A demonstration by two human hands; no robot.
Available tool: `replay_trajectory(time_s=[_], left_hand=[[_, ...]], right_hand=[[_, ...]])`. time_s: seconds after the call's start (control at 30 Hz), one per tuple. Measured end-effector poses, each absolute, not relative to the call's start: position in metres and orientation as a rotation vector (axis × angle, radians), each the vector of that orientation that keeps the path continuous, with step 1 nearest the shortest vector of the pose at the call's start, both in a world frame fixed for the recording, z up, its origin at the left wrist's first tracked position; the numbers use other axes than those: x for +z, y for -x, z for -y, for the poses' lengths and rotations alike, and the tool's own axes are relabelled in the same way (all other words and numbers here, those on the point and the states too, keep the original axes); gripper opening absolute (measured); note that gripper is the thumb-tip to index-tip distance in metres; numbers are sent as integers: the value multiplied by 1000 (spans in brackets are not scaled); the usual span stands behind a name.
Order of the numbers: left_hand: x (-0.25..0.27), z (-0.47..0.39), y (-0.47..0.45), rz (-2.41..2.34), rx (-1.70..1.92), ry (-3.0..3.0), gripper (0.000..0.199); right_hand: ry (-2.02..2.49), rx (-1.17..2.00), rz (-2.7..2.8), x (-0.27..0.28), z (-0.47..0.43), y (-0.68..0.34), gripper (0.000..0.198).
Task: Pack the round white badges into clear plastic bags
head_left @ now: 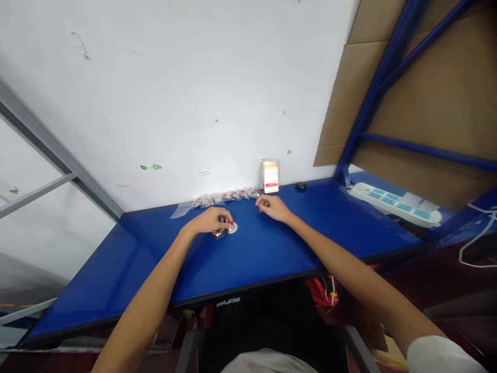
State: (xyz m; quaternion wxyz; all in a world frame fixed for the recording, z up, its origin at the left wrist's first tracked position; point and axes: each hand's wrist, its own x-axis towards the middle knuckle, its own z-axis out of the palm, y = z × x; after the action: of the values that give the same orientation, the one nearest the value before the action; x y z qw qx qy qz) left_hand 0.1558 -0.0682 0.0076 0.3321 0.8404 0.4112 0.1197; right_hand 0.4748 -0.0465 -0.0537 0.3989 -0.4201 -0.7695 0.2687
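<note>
My left hand (212,220) is low over the blue tabletop, its fingers pinched on a small shiny round metal piece with a red top (232,228). A second rounded, chrome-like metal piece (218,234) sits right beside it, partly under the hand. My right hand (274,207) hovers to the right, fingers loosely bent and apart, with nothing visible in them. Just beyond its fingertips ends a row of small clear plastic bags (223,197), with red and silver items inside. What exactly these items are is too small to tell.
A phone (271,176) with a lit screen leans against the white wall (233,77). Near it lies a small black object (301,185). A flat clear bag (181,209) lies at the row's left end. A white power strip (396,204) is at the right, by a blue metal frame (363,114).
</note>
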Motion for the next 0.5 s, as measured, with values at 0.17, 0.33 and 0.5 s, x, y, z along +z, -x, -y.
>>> replay_trajectory(time_s=[0.17,0.33,0.5], left_hand=[[0,68,-167,-1150,379,-2297,30],[17,54,-136,-1445,550,-2494,33],[14,27,-62,-2178,445,-2422,64]], right_hand=[[1101,670,1925,-54,43,-479,21],[1120,694,1886,-52,42,-482,20],[1119,702,1875,-53,40,-482,20]])
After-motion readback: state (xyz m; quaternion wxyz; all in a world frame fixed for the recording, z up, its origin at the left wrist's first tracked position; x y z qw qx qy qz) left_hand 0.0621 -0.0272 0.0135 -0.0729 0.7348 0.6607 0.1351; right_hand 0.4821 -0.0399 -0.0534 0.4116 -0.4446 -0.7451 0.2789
